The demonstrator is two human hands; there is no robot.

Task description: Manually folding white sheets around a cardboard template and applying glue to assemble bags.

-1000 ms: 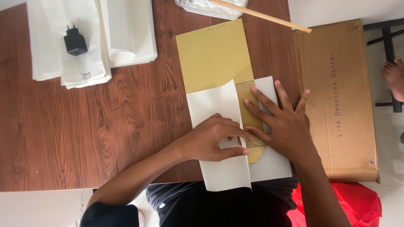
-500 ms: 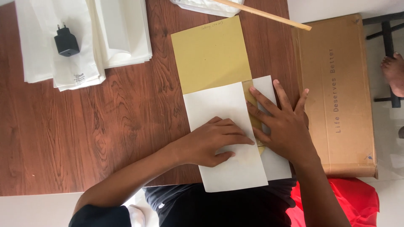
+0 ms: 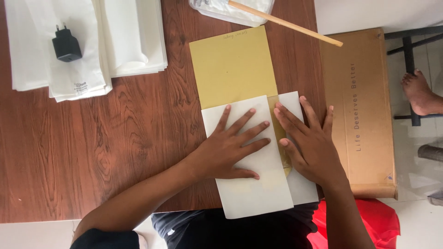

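Both hands lie flat, palms down and fingers spread, gripping nothing. The left hand (image 3: 230, 147) presses on a white folded sheet (image 3: 251, 184) that sits at the near edge of the wooden table (image 3: 92, 152) and overhangs it slightly toward the person; the fingers fan out across the sheet's upper half and the thumb points along its middle. The right hand (image 3: 311, 145) rests just beside it, covering a second white flap (image 3: 302, 189) that shows to the right of and beneath the first, its fingertips reaching the flap's far edge. The two hands are close but not touching, and between them a narrow strip of yellow shows through. That strip belongs to the yellow sheet (image 3: 233, 69), which runs out from under the white flaps and lies flat on the table beyond the fingertips. Past its far edge a clear plastic bag (image 3: 230, 11) holds a thin wooden stick (image 3: 286, 23), which slants out over a brown cardboard box (image 3: 364, 115) standing just beside the table on the right. Well apart to the left, a stack of white sheets (image 3: 124, 41) carries a black plug adapter (image 3: 67, 46). Another person's bare foot (image 3: 420, 92) shows at the right edge.
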